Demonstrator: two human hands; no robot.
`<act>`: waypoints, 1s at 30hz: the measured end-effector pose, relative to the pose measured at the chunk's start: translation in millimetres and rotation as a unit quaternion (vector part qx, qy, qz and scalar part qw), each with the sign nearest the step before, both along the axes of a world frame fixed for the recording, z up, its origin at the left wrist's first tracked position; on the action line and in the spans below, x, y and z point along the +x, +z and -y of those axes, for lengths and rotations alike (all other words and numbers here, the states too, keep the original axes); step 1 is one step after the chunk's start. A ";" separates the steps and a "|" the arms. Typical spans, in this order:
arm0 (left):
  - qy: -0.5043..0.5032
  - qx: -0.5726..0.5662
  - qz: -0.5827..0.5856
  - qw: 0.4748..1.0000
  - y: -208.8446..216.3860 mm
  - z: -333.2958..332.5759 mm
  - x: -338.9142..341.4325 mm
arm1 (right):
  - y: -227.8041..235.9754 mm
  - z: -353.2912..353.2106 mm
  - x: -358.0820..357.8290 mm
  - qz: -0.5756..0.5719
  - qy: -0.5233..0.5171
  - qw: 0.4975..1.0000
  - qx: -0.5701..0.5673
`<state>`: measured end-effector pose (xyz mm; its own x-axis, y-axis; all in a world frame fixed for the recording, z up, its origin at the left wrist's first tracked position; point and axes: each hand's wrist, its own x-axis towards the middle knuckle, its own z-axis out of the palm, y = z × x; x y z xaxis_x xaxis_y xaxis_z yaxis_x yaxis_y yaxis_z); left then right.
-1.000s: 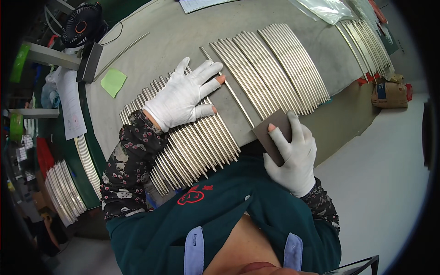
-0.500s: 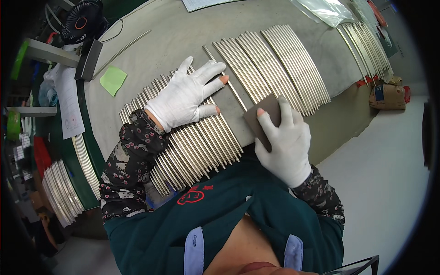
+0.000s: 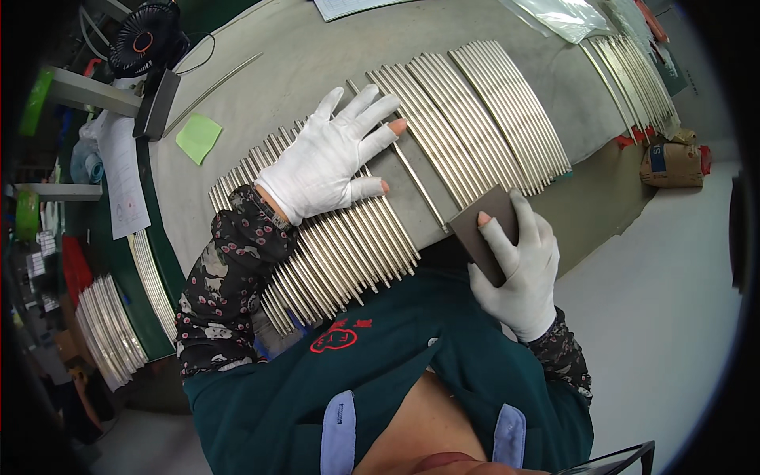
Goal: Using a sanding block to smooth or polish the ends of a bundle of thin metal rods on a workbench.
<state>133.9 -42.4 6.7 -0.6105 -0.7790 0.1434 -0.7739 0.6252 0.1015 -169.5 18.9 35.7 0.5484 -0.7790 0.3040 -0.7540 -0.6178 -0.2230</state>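
My left hand (image 3: 324, 162), in a white glove with two bare fingertips, lies spread over a row of shiny metal rods (image 3: 340, 257). Its fingers reach across a single metal rod (image 3: 419, 186) set apart on the table, covering part of it. In my right hand (image 3: 524, 273), also gloved, is a flat grey-brown rectangular pad (image 3: 473, 244), gripped between thumb and fingers. The pad is just off the near end of the single rod, at the table's front edge. Right of that rod lie more rods (image 3: 467, 119) side by side in groups.
At the far left stand a black fan (image 3: 142, 41) and a dark block (image 3: 155, 104), near a green paper note (image 3: 198, 138) and a loose thin rod (image 3: 214, 89). More rods (image 3: 633, 83) lie at the far right beside clear plastic bags (image 3: 566, 20). A brown package (image 3: 671, 165) is below them.
My right hand and the pad have moved toward me and to the right, baring the single rod's near end. My left hand has shifted slightly away from me and right.
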 end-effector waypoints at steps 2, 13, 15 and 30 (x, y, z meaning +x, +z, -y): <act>-0.004 0.054 0.056 0.997 -2.9 -3.6 -1.8 | -4.2 -1.0 1.1 0.001 0.005 1.000 0.004; -0.005 0.063 0.018 0.998 -7.8 -16.3 8.5 | -3.5 21.6 43.9 -0.045 0.057 0.997 0.016; 0.001 0.062 0.026 0.998 -6.7 -13.9 9.4 | -4.8 37.5 65.9 -0.050 0.044 0.998 -0.010; -0.043 0.051 0.055 0.996 -0.8 33.2 -29.6 | -4.2 5.9 -40.6 0.056 -0.103 0.993 -0.026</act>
<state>104.3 -75.7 5.9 -0.6839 -0.7295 -0.0047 -0.7272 0.6812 0.0848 -210.1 13.0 31.5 0.3392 -0.8527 0.3973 -0.8380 -0.4658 -0.2843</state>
